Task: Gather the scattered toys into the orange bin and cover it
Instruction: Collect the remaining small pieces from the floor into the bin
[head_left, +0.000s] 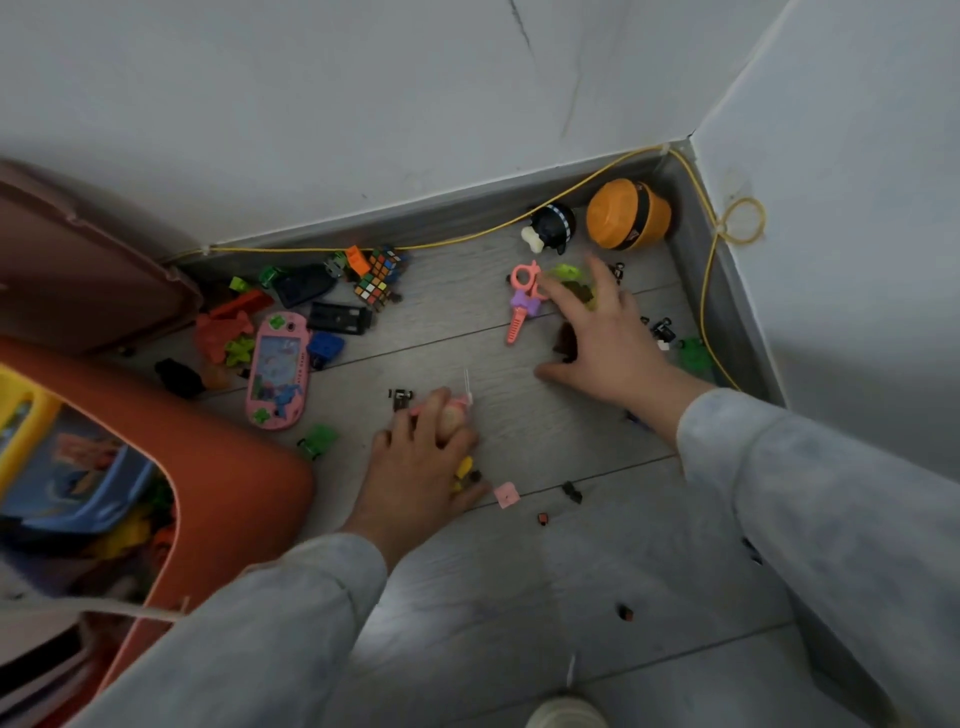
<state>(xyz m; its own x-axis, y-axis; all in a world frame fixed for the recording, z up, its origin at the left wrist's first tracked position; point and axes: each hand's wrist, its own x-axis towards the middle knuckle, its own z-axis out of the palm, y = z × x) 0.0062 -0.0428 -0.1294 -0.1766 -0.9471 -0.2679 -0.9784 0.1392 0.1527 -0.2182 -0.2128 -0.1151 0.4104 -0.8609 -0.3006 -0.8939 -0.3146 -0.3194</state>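
Observation:
The orange bin (228, 483) stands at the left with several toys inside. Its brownish lid (88, 270) leans behind it. My left hand (421, 457) rests on the floor, fingers curled round a small pink toy (453, 413), with a yellow piece (464, 470) under it. My right hand (602, 338) is spread open above the floor, fingertips beside the pink toy scissors (524, 301) and over a green toy (571, 275). A pink handheld game (278, 369), puzzle cubes (382, 275) and several blocks lie near the bin.
An orange round toy (626, 213) and a black round toy (550, 228) sit in the wall corner. A yellow cable (701, 291) runs along the baseboard. Small dark pieces and a pink square (506, 493) are scattered on the grey floor. My shoe (566, 714) shows below.

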